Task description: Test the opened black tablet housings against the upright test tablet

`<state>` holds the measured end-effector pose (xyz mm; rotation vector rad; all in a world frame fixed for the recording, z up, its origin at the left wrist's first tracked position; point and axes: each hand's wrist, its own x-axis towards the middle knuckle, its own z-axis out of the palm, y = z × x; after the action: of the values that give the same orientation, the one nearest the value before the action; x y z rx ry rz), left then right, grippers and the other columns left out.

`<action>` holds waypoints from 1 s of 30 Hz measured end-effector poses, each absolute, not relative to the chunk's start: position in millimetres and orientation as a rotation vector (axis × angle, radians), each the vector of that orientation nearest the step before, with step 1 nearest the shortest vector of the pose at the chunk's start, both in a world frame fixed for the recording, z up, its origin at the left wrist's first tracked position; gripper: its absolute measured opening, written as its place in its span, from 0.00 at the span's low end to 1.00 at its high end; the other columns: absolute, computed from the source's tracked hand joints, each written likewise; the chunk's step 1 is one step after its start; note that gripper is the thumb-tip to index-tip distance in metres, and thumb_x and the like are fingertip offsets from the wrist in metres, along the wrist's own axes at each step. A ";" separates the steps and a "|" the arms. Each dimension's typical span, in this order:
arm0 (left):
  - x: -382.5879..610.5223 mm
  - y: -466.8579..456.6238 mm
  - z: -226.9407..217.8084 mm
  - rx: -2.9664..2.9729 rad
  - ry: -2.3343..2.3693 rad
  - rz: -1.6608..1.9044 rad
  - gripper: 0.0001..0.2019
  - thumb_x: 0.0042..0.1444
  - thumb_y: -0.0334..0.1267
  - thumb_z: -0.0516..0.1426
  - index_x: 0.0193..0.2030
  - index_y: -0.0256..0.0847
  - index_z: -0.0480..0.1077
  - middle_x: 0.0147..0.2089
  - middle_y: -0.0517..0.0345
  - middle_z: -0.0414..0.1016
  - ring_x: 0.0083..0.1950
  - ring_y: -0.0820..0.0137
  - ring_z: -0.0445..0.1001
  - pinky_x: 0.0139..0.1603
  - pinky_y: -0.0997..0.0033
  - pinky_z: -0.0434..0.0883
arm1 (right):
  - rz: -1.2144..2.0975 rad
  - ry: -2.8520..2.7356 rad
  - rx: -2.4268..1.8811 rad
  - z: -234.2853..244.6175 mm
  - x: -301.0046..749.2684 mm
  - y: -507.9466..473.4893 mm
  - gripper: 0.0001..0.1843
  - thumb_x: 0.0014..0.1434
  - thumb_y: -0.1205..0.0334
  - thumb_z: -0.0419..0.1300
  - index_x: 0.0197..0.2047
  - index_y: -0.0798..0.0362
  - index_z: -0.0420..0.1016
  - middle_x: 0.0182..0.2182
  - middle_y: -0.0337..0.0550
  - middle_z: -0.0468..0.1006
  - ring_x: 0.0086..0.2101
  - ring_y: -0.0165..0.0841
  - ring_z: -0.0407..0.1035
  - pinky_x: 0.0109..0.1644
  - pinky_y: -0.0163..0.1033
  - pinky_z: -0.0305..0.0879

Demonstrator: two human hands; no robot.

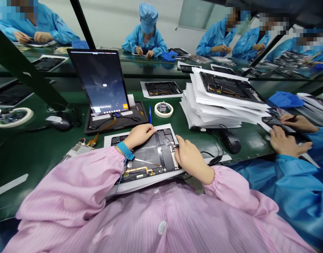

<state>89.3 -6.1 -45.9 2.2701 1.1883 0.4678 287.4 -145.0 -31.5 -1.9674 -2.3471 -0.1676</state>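
An opened tablet housing [148, 154] lies on white sheets in front of me, its black inside, orange flex cable and small boards showing. My left hand [140, 136] reaches over its far side, fingers bent together at the far edge; a blue strap circles that wrist. At the right edge, beside a small board, my right hand [190, 154] has its thumb and index finger closed; whatever is between them is hidden. A black cable [215, 160] runs out from behind this hand. Beyond the housing, a lit tablet screen [100, 82] stands tilted in a black holder [135, 114].
At the right back rises a stack of white sheets [211, 109] topped by another tablet housing [227, 85]. A tape roll [163, 109], blue pen [150, 114] and black mouse [231, 141] lie nearby. A co-worker's hands [285, 140] work at the right.
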 end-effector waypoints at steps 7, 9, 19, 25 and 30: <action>90.4 -5.5 -45.5 2.287 1.200 0.449 0.15 0.61 0.48 0.49 0.35 0.42 0.72 0.36 0.56 0.78 0.38 0.65 0.73 0.34 0.70 0.62 | -0.163 -2.395 -1.929 -38.9 286.1 -141.2 0.22 0.62 0.71 0.45 0.59 0.70 0.58 0.45 0.62 0.73 0.38 0.45 0.66 0.43 0.48 0.66; 90.3 -6.2 -44.4 2.286 1.202 0.441 0.15 0.61 0.47 0.49 0.35 0.42 0.72 0.36 0.57 0.78 0.37 0.65 0.73 0.33 0.70 0.61 | -0.151 -2.394 -1.906 -39.7 288.7 -139.8 0.22 0.61 0.72 0.46 0.58 0.69 0.60 0.46 0.61 0.73 0.39 0.44 0.66 0.43 0.47 0.67; 85.6 -8.9 -41.0 2.283 1.099 0.461 0.20 0.54 0.56 0.55 0.41 0.41 0.71 0.40 0.56 0.77 0.40 0.63 0.73 0.38 0.69 0.65 | -0.271 -2.468 -1.525 -15.5 261.5 -148.5 0.20 0.64 0.63 0.51 0.59 0.52 0.66 0.63 0.56 0.56 0.64 0.50 0.45 0.62 0.56 0.51; 85.6 -6.9 -43.2 2.289 1.083 0.474 0.17 0.56 0.53 0.54 0.39 0.41 0.71 0.40 0.57 0.77 0.40 0.65 0.73 0.37 0.69 0.65 | -0.016 -2.555 -1.474 -27.5 249.1 -141.5 0.22 0.67 0.55 0.50 0.62 0.49 0.65 0.68 0.56 0.45 0.67 0.50 0.33 0.66 0.59 0.42; 85.4 -4.6 -45.0 2.298 1.082 0.457 0.15 0.56 0.50 0.54 0.39 0.41 0.72 0.39 0.58 0.77 0.39 0.65 0.73 0.36 0.70 0.64 | 0.007 -2.498 -1.577 -26.3 265.3 -145.7 0.22 0.67 0.57 0.48 0.62 0.49 0.65 0.68 0.57 0.46 0.67 0.50 0.33 0.66 0.59 0.44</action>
<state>85.4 -4.6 -45.0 2.2978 1.0816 0.4569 265.3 -145.7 -26.3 -1.5775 -2.4978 0.0066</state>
